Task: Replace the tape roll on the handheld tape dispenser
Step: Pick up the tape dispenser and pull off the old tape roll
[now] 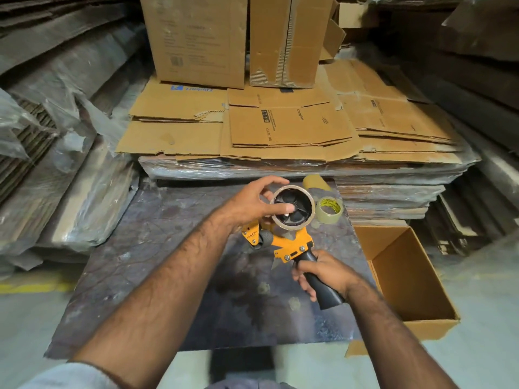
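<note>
A yellow handheld tape dispenser (292,242) with a black handle hangs above the dark marbled tabletop (168,248). My right hand (320,273) grips the handle. On its black hub sits a thin brown cardboard ring (307,220), an almost spent tape core. My left hand (258,203) reaches over that ring, thumb on the hub's middle and fingers spread around the ring's left rim. A clear tape roll (329,210) with a yellow printed core lies on the table just right of the dispenser. A brown tape roll (316,182) stands behind it.
An open cardboard box (407,273) sits on the floor at the table's right edge. Flattened cartons (280,130) are stacked on wrapped pallets behind the table, with upright boxes (196,40) farther back. Plastic-wrapped cardboard bundles (70,164) crowd the left side.
</note>
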Demonstrator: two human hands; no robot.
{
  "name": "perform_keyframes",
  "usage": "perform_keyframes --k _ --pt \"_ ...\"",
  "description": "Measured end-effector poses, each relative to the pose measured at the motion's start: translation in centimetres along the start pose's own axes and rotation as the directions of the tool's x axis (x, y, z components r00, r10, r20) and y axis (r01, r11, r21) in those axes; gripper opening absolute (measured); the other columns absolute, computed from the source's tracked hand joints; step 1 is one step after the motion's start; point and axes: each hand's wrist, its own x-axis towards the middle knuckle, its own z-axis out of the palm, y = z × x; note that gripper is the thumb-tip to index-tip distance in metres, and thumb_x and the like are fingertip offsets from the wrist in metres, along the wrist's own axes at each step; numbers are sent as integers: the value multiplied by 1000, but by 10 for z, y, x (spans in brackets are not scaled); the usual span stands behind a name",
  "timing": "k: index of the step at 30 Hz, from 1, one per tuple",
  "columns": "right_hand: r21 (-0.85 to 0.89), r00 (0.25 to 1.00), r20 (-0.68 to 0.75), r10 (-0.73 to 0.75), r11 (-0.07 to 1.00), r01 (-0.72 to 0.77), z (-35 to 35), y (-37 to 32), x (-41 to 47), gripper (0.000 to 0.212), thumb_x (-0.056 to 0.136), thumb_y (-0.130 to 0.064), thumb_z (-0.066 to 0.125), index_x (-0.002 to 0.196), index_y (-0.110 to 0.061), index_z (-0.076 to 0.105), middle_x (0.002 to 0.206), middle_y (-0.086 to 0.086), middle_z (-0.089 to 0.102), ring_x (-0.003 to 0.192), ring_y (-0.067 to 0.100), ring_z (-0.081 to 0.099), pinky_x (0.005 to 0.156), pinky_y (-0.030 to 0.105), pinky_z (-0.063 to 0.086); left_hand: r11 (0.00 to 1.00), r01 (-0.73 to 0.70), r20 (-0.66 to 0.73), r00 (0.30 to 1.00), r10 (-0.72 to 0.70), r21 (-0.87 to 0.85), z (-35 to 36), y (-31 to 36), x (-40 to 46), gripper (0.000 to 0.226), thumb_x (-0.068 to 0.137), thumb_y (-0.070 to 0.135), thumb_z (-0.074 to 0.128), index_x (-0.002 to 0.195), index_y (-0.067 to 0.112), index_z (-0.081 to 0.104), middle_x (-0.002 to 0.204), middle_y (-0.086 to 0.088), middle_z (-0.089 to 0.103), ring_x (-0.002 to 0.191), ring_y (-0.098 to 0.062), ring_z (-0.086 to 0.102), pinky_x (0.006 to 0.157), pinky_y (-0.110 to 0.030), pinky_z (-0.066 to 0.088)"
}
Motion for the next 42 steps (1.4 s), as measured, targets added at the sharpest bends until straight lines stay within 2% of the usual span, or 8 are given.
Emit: perform_keyframes --k 8,15,19,23,29,33,38,42 --pt "-14 1000 9 12 1000 -12 0 2 5 15 72 -14 67 73 1 64 57 17 61 37 24 50 46 29 48 995 72 20 997 -73 71 2 5 5 49 77 27 86 119 29 62 116 -14 64 92 -37 72 81 -58 58" --pt "-40 1000 3 13 999 -13 -4 4 5 13 72 -14 67 71 0 65 57 17 62 37 23 52 47 28 48 991 40 45 998 -46 126 5 5 2 44 80 29 83 112 28 53 118 -25 62 81 -26 71 73 -48 61" --pt "-78 1000 -2 21 997 -22 -8 4 2 11 75 -12 66 71 -1 66 59 17 63 38 23 53 47 29 49 982 15 48 999 -25 191 2 7 0 45 79 29 84 110 27 52 103 -14 52 84 -27 66 76 -56 62" --pt "-119 999 -8 40 992 -41 -8 0 -1 11 75 -11 65 71 -1 66 60 17 64 37 23 54 46 28 50 966 -2 -2 1000 2 258 1 3 -3 47 77 36 85 109 27 52 97 -14 56 84 -25 63 73 -50 64" --pt "-313 991 -123 61 945 -97 -9 -6 -3 10 81 -8 60 74 -4 66 59 14 66 37 20 56 48 29 52 754 -232 66 967 245 615 -7 -2 1 43 73 28 81 109 29 58 111 1 55 104 -17 58 95 -43 51" --pt "-367 986 -156 48 925 -104 -6 -11 -5 11 84 -9 60 78 -3 66 60 12 68 38 18 58 47 28 53 562 -380 209 915 346 735 -2 -3 1 48 77 17 67 120 34 55 110 4 42 97 -17 53 83 -35 52" --pt "-419 983 -176 58 899 -128 -7 -10 -8 13 87 -14 63 81 -3 66 63 11 71 40 18 61 46 28 53 268 -313 222 921 320 911 10 0 -3 47 78 15 63 117 35 44 115 1 37 88 -20 50 62 -36 49" --pt "-416 979 -190 69 898 -144 -6 -8 -10 13 88 -15 63 83 -3 66 62 11 70 41 18 61 48 30 54 360 -273 166 939 302 892 13 -4 0 46 74 8 64 110 28 44 110 1 38 79 -29 55 62 -43 53"
